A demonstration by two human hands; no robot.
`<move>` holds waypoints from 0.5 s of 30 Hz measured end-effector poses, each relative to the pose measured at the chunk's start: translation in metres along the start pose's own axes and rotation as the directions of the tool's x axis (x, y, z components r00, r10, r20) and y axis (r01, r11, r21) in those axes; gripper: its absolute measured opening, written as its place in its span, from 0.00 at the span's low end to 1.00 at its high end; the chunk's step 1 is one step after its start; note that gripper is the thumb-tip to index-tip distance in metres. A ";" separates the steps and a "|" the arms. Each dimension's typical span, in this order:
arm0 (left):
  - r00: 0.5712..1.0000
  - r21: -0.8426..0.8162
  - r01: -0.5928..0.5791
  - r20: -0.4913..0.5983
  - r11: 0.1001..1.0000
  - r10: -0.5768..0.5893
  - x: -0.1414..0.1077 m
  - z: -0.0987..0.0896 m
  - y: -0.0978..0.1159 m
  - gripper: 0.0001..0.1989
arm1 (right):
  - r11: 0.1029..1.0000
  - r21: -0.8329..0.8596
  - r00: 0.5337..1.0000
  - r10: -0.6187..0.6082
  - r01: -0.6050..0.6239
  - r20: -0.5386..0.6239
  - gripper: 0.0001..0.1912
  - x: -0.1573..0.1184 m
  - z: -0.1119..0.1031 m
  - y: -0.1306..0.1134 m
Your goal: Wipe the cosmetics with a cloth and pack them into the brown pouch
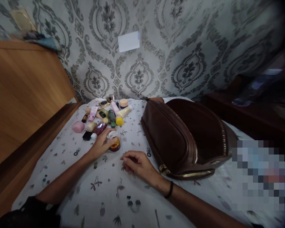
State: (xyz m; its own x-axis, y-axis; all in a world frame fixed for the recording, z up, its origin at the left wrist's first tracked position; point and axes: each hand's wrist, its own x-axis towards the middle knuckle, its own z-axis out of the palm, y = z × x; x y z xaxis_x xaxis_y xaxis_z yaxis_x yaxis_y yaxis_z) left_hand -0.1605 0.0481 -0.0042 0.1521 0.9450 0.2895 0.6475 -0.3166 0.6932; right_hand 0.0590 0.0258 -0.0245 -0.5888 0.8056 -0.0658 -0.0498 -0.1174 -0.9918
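My left hand reaches in at the near side of a cluster of cosmetics, its thumb and fingers around a small white object whose kind I cannot make out. Right by the thumb stands a small jar with an amber-yellow upper part and a dark red base. My right hand, a dark band on its wrist, hovers over or rests on the sheet with its fingers loosely curled; nothing shows in them. To its right lies a dark brown leather bag, its gold zipper undone and its top gaping.
Beyond my left hand are a purple bottle, a pink sponge-like piece, a green bottle, a yellow-capped item and several tubes. A wooden panel borders the left side. A clear bottle lies at the right.
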 end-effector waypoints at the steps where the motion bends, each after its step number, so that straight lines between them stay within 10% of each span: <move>1: 0.999 0.046 -0.044 0.024 0.998 0.043 -0.001 0.000 -0.001 0.27 | 1.000 0.004 1.000 -0.001 0.001 -0.004 0.15 0.000 0.000 0.000; 9: 0.987 0.263 -0.160 0.030 0.951 0.157 -0.006 0.003 -0.007 0.24 | 0.988 -0.146 0.981 -0.072 0.045 -0.183 0.12 0.022 -0.001 0.000; 15: 0.993 0.211 -0.116 0.040 0.971 0.111 -0.008 0.000 -0.008 0.26 | 0.894 -0.443 0.848 -0.285 0.067 -0.447 0.14 0.079 -0.002 -0.011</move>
State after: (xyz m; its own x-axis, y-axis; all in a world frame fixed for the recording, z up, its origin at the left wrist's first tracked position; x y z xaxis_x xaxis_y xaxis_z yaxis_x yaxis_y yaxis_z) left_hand -0.1670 0.0431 -0.0122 0.2524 0.9067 0.3378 0.7681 -0.4001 0.5000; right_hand 0.0145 0.0913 -0.0190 -0.1249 0.9762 0.1776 0.2731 0.2059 -0.9397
